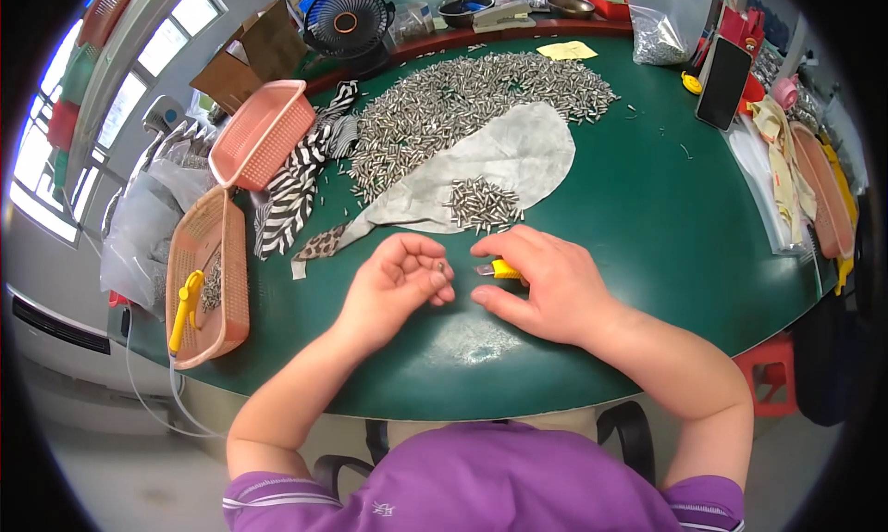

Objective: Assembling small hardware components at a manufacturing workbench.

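Observation:
Over the near part of the green table, my left hand (pixel 398 282) is closed, with a small metal pin (pixel 441 267) pinched at its fingertips. My right hand (pixel 550 282) faces it, a short gap between them. A yellow utility knife (pixel 505 270) lies in the right hand's grip, its blade pointing left toward the pin; the index finger and thumb spread apart on either side of it. Just beyond my hands, a small heap of metal pins (pixel 483 204) rests on a pale grey cloth (pixel 527 153). Behind that spreads a large pile of similar pins (pixel 416 116).
Two pink baskets (pixel 294 116) stand at the left, the nearer holding pins and a yellow air gun (pixel 188 301). Zebra-striped cloth (pixel 294 194) lies beside them. A black fan (pixel 348 23) stands at the back. To the right are a phone (pixel 724 85) and plastic bags (pixel 768 190).

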A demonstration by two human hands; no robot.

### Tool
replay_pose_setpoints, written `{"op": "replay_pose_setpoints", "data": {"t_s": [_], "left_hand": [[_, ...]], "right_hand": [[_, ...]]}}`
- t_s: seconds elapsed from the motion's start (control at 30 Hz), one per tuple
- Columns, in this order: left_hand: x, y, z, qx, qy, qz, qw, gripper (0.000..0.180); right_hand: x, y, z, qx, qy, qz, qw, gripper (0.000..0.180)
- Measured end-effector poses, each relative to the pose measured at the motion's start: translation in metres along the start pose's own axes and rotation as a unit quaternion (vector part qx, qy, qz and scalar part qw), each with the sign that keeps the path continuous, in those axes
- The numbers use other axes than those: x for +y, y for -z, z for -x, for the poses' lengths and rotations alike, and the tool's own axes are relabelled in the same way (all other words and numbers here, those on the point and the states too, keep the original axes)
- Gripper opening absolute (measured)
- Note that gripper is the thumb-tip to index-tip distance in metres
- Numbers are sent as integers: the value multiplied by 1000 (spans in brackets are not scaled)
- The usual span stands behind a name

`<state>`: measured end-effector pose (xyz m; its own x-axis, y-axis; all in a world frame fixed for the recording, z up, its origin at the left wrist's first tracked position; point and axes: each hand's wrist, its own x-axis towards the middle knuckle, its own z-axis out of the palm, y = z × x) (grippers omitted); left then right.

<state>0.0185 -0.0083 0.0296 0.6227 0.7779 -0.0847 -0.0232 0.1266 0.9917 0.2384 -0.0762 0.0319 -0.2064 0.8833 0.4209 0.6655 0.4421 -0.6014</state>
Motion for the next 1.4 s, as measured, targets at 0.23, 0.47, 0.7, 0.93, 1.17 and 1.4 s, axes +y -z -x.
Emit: {"op": "replay_pose_setpoints", "data": {"t_s": [0.23, 0.47, 0.7, 0.93, 1.17, 1.4], "left_hand": [[-21, 4, 10, -13, 2, 115, 993, 18], [-23, 6, 12, -45, 10, 101, 994, 15], [-26, 4, 13, -39, -26, 86, 995, 14], [-25, 1, 12, -40, -37, 66, 996, 12], [-24, 1, 13, -34, -42, 25, 998, 14], [-24, 2, 13, -44, -29, 33, 998, 9]], "right_hand": [[0, -8, -2, -10, 12, -31, 999, 19], [0, -11, -2, -6, 74, -64, 995, 23], [-2, -10, -2, -29, 81, -81, 993, 24], [-3, -9, -1, -23, 80, -73, 994, 24], [-2, -11, 2, -12, 89, -42, 995, 24], [-5, -9, 3, 14, 147, 99, 984, 30]]}}
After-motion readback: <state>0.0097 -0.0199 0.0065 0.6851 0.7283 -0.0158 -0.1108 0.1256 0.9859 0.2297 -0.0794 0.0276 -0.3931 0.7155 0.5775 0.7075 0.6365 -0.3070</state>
